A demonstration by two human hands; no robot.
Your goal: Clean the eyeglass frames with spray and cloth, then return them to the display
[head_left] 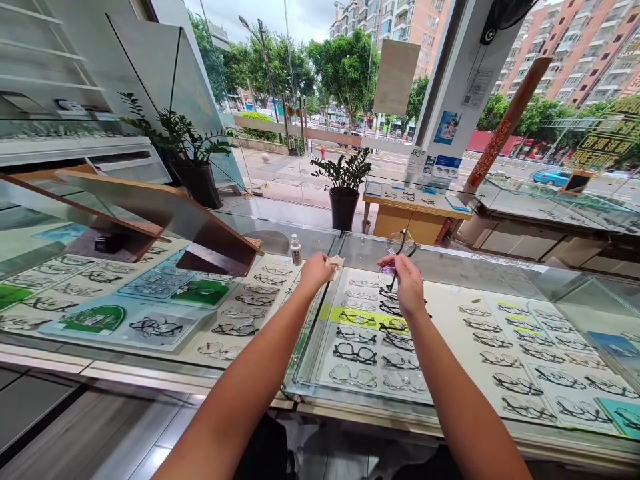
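My left hand [316, 272] is closed on a crumpled, cream-coloured cloth [336, 265] that sticks out past the fingertips. A pair of eyeglasses [395, 247] is pinched in my right hand [409, 283], held upright above the glass counter. One lens, with a purple sheen, shows beside the fingers, and part of the frame is hidden by them. Just left of my left hand, a small white bottle [295, 250] with a label stands on the counter top. The cloth and the eyeglasses are apart.
Beneath the glass counter [325, 233], rows of eyeglasses [355, 352] lie on display. Two slanted wooden-edged mirrors or stands [220, 233] rest on the left. Beyond stand potted plants [343, 207], a wooden display table [410, 220] and a large window facing the street.
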